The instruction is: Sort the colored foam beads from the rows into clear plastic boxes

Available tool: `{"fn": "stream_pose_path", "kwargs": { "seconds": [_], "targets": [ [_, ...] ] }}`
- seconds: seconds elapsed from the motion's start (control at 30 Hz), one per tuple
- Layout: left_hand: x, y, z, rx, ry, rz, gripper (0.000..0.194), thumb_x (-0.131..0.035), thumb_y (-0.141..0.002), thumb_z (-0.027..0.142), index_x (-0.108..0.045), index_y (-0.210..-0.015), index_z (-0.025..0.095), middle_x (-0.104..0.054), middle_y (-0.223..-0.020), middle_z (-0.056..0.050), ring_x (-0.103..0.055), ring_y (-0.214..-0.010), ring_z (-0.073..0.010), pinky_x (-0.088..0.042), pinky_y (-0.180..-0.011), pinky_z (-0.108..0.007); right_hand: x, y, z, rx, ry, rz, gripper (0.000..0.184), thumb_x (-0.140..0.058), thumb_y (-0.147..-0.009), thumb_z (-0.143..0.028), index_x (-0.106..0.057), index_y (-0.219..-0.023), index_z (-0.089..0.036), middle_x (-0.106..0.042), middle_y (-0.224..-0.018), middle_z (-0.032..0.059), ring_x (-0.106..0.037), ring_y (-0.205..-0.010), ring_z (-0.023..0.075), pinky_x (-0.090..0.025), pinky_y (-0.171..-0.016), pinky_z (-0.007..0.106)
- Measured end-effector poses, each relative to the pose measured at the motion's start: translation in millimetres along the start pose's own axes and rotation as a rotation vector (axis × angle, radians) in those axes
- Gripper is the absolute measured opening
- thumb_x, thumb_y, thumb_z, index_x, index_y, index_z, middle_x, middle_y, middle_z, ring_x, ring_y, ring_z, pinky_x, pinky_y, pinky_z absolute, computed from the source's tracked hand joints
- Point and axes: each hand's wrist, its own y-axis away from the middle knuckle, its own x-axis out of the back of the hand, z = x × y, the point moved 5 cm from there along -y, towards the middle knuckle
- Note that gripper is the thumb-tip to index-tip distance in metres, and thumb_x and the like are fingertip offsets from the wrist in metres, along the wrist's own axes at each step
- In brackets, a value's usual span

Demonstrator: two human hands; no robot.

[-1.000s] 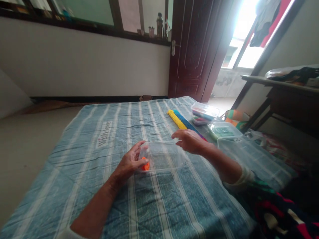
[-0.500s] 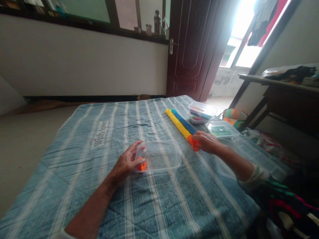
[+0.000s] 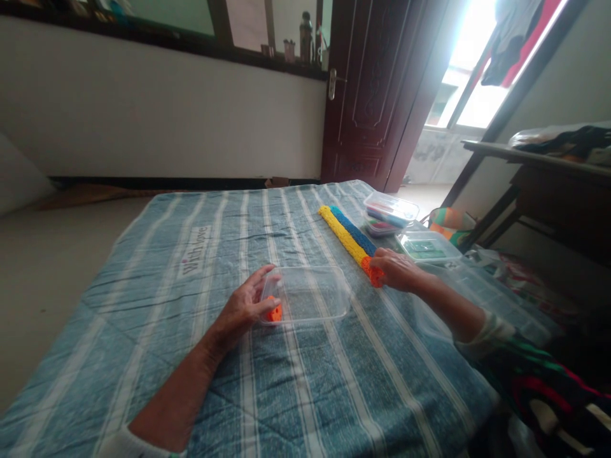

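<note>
Left hand point(image 3: 243, 310): half open, gripped clear tub point(image 3: 305, 295) edge, center frame
Right hand point(image 3: 398, 270): closed on orange strip end point(image 3: 375, 275)
Under: quilt point(image 3: 143, 356)

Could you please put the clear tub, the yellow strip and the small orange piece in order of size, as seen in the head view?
Tied first, unsure: clear tub, yellow strip; the strip looks longer, the tub wider and nearer the camera.
Smallest: small orange piece.

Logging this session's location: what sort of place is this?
Probably a bedroom in a home: a blue striped bedcover, a panelled wooden door and a wooden side table.
</note>
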Motion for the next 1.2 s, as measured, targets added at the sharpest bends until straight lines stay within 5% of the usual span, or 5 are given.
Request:
{"fn": "stream_pose_path", "kwargs": {
  "seconds": [0.37,0.5,0.7,0.9,1.2],
  "targets": [
    [-4.0,4.4,-1.0,0.0,0.057,-0.02,0.088,-0.08,-0.06,0.03,-0.048,-0.14,0.017,-0.062,-0.134,-0.016,-0.062,-0.12,-0.0332,-0.05,-0.103,-0.049,-4.7,8.6,-11.1,0.102,-0.018,-0.032,0.013,-0.055,-0.087,-0.012,-0.066,-0.082,-0.019,-0.066,-0.089,0.0057,-0.058,-0.08,0.0176,-0.031,-0.061,0.027],
    [-5.1,4.9,-4.4,-0.014,0.05,-0.042,0.085,-0.077,-0.062,0.027,-0.047,-0.142,0.017,-0.061,-0.135,-0.015,-0.061,-0.121,-0.0326,-0.048,-0.105,-0.049,16.9,14.1,-17.0,0.192,-0.16,0.064,0.013,-0.059,-0.085,-0.013,-0.063,-0.075,-0.019,-0.065,-0.081,0.0035,-0.056,-0.075,0.0154,-0.035,-0.064,0.027],
    [-5.9,4.3,-6.5,-0.028,0.046,-0.057,0.085,-0.075,-0.065,0.024,-0.045,-0.143,0.017,-0.06,-0.137,-0.015,-0.061,-0.121,-0.0319,-0.049,-0.104,-0.048,56.6,-2.9,-106.9,0.536,-0.526,0.074,0.005,-0.066,-0.081,-0.016,-0.063,-0.077,-0.02,-0.065,-0.078,-0.0012,-0.055,-0.069,0.0112,-0.04,-0.067,0.025],
    [-7.9,2.4,-7.7,-0.018,0.087,-0.108,0.094,-0.081,-0.062,0.029,-0.039,-0.146,0.015,-0.057,-0.139,-0.019,-0.06,-0.123,-0.0345,-0.05,-0.102,-0.047,28.7,-50.2,-182.5,0.684,-0.603,-0.096,0.021,-0.056,-0.07,0.003,-0.064,-0.069,-0.017,-0.061,-0.066,-0.0048,-0.052,-0.063,0.0082,-0.038,-0.063,0.022],
    [-7.9,0.6,-9.8,-0.053,0.148,-0.167,0.09,-0.08,-0.064,0.024,-0.041,-0.145,0.015,-0.062,-0.134,-0.016,-0.06,-0.123,-0.0335,-0.049,-0.104,-0.046,9.1,-59.0,-176.6,0.571,-0.86,0.016,0.016,-0.058,-0.073,-0.002,-0.067,-0.074,-0.016,-0.064,-0.071,-0.0037,-0.055,-0.067,0.0098,-0.041,-0.067,0.023]
  ]
}}
